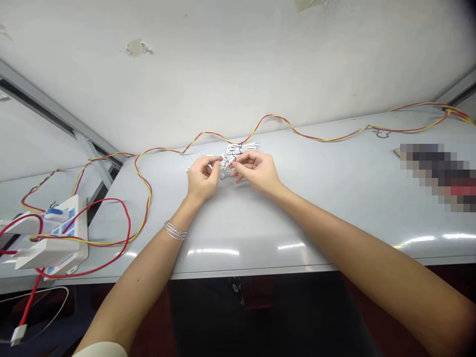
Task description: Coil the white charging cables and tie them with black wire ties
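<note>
Between my two hands, near the back of the grey table, is a small coiled white cable (224, 171) with a dark tie near its top. My left hand (203, 177) pinches the left side of this cable with thumb and forefinger. From the right, my right hand (259, 171) pinches at the cable by its dark tie; its fingertips partly cover the spot. Just behind them lies a second white cable bundle (247, 148), folded flat and bound with a black tie. It rests on the table against the back wall side.
A twisted red and yellow wire (211, 133) runs along the back of the table (238, 213). On the left stands a white power strip (80, 238) with plugs and a looping red cable (128, 223). A blurred-out object (442, 171) lies at the right, near a small black tie (383, 134).
</note>
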`<state>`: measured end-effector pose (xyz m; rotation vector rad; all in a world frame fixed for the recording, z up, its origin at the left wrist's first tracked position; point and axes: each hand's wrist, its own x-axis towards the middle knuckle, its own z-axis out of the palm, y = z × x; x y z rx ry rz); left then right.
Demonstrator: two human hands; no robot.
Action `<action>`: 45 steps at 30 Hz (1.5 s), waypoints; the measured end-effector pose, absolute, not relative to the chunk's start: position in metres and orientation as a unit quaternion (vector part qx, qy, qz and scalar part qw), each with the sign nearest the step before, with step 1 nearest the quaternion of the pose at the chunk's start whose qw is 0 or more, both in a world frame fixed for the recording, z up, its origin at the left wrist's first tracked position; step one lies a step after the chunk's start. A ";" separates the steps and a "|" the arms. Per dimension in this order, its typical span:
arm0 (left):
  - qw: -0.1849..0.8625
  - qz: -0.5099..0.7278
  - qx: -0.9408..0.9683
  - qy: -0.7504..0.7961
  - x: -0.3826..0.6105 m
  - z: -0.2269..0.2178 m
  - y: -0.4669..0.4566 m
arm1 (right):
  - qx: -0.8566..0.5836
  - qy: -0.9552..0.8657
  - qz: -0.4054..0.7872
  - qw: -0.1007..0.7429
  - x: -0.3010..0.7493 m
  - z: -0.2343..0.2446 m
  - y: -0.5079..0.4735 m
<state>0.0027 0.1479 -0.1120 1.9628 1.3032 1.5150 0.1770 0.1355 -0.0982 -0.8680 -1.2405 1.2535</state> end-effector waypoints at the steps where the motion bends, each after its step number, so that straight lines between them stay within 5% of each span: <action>1: 0.171 0.534 0.690 0.456 0.003 -0.112 0.148 | -0.367 -0.518 0.538 0.555 0.177 -0.097 0.136; 8: 0.179 0.555 0.689 0.431 0.008 -0.110 0.146 | -0.393 -0.519 0.536 0.537 0.179 -0.099 0.138; 15: 0.162 0.575 0.685 0.417 0.008 -0.111 0.148 | -0.407 -0.632 0.413 0.515 0.180 -0.100 0.135; 26: 0.221 0.577 0.676 0.402 0.008 -0.106 0.145 | -0.362 -0.708 0.432 0.425 0.189 -0.090 0.132; 31: 0.157 0.580 0.696 0.394 0.008 -0.104 0.143 | -0.377 -0.730 0.405 0.402 0.189 -0.089 0.131; 45: 0.200 0.599 0.646 0.430 0.002 -0.107 0.146 | -0.403 -0.682 0.328 0.514 0.185 -0.092 0.133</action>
